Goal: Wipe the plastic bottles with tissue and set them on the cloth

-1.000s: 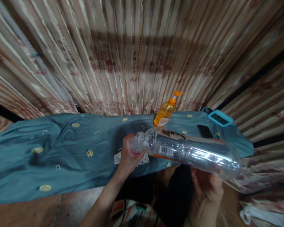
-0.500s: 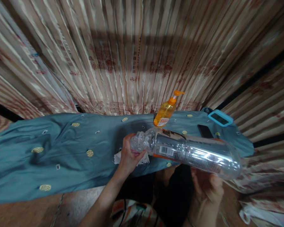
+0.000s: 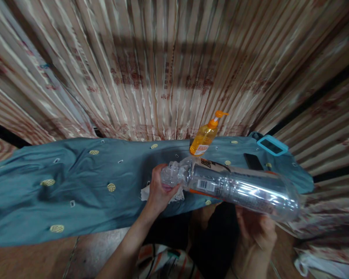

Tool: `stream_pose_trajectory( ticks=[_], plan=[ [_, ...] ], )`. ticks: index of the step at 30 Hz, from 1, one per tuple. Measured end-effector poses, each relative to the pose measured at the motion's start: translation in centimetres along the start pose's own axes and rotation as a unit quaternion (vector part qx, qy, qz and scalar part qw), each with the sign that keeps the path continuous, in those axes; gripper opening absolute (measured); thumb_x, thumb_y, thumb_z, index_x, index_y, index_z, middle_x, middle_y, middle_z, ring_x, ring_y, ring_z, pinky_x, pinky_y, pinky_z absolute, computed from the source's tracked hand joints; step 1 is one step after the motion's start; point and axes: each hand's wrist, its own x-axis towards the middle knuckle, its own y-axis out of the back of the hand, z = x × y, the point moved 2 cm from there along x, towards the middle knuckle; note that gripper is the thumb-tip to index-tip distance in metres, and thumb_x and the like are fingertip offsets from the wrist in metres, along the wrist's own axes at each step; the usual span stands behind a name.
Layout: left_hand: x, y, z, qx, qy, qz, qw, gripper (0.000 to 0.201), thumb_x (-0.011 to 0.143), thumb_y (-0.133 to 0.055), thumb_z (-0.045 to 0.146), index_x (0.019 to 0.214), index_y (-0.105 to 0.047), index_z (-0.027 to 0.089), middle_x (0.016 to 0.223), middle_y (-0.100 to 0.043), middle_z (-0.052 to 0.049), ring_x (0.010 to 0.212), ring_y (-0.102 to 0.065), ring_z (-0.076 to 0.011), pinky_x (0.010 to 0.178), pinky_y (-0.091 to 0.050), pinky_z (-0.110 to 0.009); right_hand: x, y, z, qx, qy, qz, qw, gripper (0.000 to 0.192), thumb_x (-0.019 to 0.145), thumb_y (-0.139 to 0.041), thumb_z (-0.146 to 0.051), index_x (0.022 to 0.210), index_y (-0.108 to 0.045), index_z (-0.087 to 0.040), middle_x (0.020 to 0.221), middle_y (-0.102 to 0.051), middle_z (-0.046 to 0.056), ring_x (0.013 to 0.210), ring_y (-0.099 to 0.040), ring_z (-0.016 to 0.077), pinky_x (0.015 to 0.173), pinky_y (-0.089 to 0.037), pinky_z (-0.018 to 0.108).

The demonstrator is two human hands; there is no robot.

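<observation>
The clear plastic bottle [image 3: 235,188] lies sideways in the middle right of the frame, above the table [image 3: 75,186] with its blue cloth. It sits almost where it was a moment ago, so the work has hardly moved on. The left hand [image 3: 159,190] grips its crumpled end. The right hand [image 3: 257,230] holds the wide end from below, but its fingers are hidden. A white scrap under the left hand is hard to make out. An orange pump bottle [image 3: 205,135] stands behind.

You see a clear plastic bottle [image 3: 238,190] with an orange-edged white label, an orange pump bottle [image 3: 204,136], and a teal cloth [image 3: 75,186] dotted with yellow ovals before striped beige-and-red curtains [image 3: 163,66].
</observation>
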Motion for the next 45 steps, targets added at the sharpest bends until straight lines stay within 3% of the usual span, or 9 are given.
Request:
stream_pose_trajectory(
  ticks=[6, 11, 17, 45],
  plan=[
    [0.01, -0.01, -0.01, 0.005, 0.014, -0.003, 1.000, 0.071, 0.078, -0.091, 0.035, 0.138, -0.055, 0.025, 0.132, -0.067, -0.009, 0.125, -0.070, -0.0309, 0.110, -0.058, -0.049, 0.10, -0.19, 0.04, -0.005, 0.010, -0.017, 1.000, 0.042, 0.048, -0.091, -0.032, 0.089, -0.083, -0.037, 0.091, -0.082, -0.009, 0.080, -0.072, 0.0134, 0.054, -0.055, 0.020],
    [0.04, -0.01, 0.04, -0.003, 0.011, -0.004, 1.000, 0.070, 0.079, -0.090, 0.035, 0.138, -0.054, 0.025, 0.133, -0.067, -0.010, 0.125, -0.069, -0.0309, 0.110, -0.058, -0.050, 0.16, -0.15, -0.03, -0.009, 0.003, -0.029, 1.000, 0.048, 0.045, -0.096, -0.038, 0.091, -0.084, -0.036, 0.101, -0.083, -0.009, 0.092, -0.073, 0.0144, 0.077, -0.064, 0.026],
    [0.05, -0.04, 0.09, 0.000, 0.011, -0.002, 1.000, 0.070, 0.078, -0.090, 0.034, 0.138, -0.055, 0.025, 0.132, -0.067, -0.010, 0.125, -0.070, -0.0310, 0.109, -0.058, -0.049, 0.26, 0.25, 0.15, -0.006, 0.005, -0.016, 1.000, 0.048, 0.047, -0.096, -0.038, 0.093, -0.084, -0.037, 0.096, -0.084, -0.008, 0.087, -0.073, 0.0152, 0.069, -0.062, 0.026],
    [0.12, 0.10, 0.29, -0.002, 0.007, -0.005, 1.000, 0.069, 0.079, -0.090, 0.035, 0.138, -0.054, 0.025, 0.132, -0.067, -0.010, 0.125, -0.070, -0.0313, 0.110, -0.058, -0.050, 0.49, -0.25, -0.30, -0.008, 0.015, -0.036, 0.999, 0.049, 0.046, -0.094, -0.032, 0.093, -0.084, -0.038, 0.090, -0.082, -0.011, 0.079, -0.072, 0.0141, 0.070, -0.063, 0.027]
  ],
)
